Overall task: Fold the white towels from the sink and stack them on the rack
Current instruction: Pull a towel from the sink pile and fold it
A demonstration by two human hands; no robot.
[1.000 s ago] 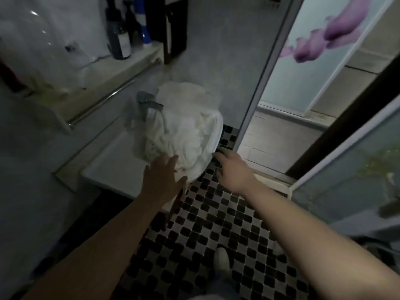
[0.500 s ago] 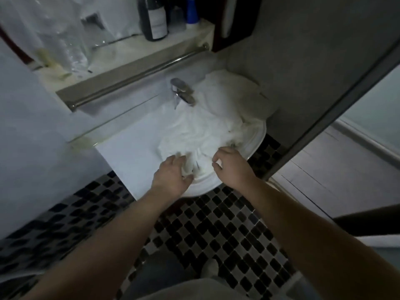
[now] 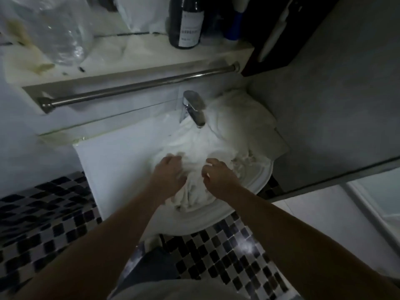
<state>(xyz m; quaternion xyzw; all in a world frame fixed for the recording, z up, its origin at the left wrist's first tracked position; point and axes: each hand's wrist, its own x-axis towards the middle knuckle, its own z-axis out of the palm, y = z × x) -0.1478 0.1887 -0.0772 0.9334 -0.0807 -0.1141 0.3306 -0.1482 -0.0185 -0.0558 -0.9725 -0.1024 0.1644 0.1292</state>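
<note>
A heap of crumpled white towels fills the white sink under the chrome faucet. Both my hands are down in the near part of the heap. My left hand has its fingers curled into the cloth on the left. My right hand grips a bunched fold on the right. A strip of towel hangs over the sink's front rim. Above the sink runs a metal rail under a pale shelf.
On the shelf stand a dark bottle, a blue bottle and a clear plastic bag. A flat white counter adjoins the sink on the left. The floor has black-and-white mosaic tiles. A dark door frame borders the right.
Both hands went from reaching near the sink's front rim to digging into the towel heap and taking hold of the cloth. The view swung closer over the sink.
</note>
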